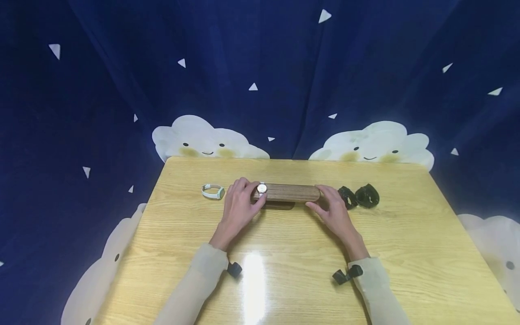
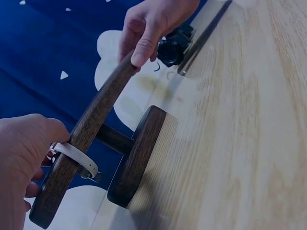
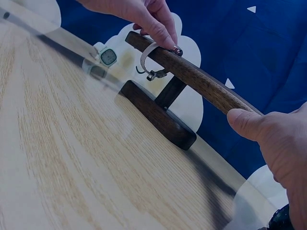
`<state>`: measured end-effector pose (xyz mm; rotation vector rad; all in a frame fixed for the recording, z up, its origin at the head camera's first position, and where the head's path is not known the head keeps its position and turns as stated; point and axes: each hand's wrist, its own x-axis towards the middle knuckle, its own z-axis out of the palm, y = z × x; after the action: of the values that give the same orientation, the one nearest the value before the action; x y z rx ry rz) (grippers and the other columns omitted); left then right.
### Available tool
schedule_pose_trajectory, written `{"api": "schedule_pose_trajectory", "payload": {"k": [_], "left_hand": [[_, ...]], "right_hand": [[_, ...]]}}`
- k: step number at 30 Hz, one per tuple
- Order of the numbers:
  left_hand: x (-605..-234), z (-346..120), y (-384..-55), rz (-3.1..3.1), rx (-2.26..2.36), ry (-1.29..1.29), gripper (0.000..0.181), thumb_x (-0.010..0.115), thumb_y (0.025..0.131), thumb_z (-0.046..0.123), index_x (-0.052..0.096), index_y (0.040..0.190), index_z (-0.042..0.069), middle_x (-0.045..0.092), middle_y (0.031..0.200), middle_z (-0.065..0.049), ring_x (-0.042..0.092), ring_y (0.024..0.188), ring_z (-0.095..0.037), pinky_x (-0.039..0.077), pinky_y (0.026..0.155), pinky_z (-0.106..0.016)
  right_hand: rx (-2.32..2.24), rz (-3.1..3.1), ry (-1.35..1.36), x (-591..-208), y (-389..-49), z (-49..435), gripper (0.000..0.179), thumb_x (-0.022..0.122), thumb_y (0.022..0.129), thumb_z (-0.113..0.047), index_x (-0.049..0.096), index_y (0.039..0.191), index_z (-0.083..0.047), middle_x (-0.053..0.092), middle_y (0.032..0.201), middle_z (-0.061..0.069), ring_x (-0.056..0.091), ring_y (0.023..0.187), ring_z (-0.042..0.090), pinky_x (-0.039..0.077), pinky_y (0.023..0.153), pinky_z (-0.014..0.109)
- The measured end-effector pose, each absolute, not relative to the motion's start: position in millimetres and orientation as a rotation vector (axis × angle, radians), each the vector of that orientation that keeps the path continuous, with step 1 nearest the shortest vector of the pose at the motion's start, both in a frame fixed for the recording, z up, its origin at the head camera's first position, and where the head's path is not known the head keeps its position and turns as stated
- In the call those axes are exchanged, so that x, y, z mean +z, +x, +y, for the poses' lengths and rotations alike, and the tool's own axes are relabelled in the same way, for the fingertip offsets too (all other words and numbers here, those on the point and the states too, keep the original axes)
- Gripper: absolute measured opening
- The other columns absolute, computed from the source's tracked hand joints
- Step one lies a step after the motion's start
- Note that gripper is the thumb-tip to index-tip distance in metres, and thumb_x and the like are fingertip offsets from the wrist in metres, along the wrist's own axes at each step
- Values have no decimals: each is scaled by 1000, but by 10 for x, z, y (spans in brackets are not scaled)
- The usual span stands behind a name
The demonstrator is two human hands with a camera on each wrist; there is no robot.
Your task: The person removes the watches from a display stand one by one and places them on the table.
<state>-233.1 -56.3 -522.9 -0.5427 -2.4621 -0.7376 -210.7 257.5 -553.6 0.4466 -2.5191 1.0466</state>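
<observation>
A dark wooden watch stand (image 1: 292, 192) stands on the table, its long bar raised on a short post (image 3: 170, 93) above a rounded base (image 2: 139, 160). Around the bar near its left end sits a wristwatch (image 1: 262, 188) with a pale strap (image 2: 77, 154) and a light round dial. My left hand (image 1: 239, 203) pinches this watch, thumb in front and fingers behind the bar. At the opposite end, my right hand (image 1: 334, 210) grips the bar between thumb and fingers. In the left wrist view the strap's metal buckle hangs below the bar.
Left of the stand lies a mint-coloured watch (image 1: 213, 194) with a squarish face. Two black strapped items (image 1: 347, 197) (image 1: 367, 196) lie just beyond my right hand. A dark blue curtain (image 1: 260, 113) with clouds hangs behind the wooden table (image 1: 292, 253).
</observation>
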Motion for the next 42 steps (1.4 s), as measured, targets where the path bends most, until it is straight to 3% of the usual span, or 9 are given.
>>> {"api": "schedule_pose_trajectory", "payload": {"k": [42], "left_hand": [[-5187, -583, -2326, -2462, -707, -451, 28, 76, 88, 25, 79, 107, 4, 62, 86, -4, 57, 78, -21, 46, 68, -34]], "right_hand": [[1080, -2528, 436, -5546, -2096, 2565, 62, 85, 89, -23, 60, 142, -2, 59, 143, 20, 51, 137, 38, 42, 114, 59]]}}
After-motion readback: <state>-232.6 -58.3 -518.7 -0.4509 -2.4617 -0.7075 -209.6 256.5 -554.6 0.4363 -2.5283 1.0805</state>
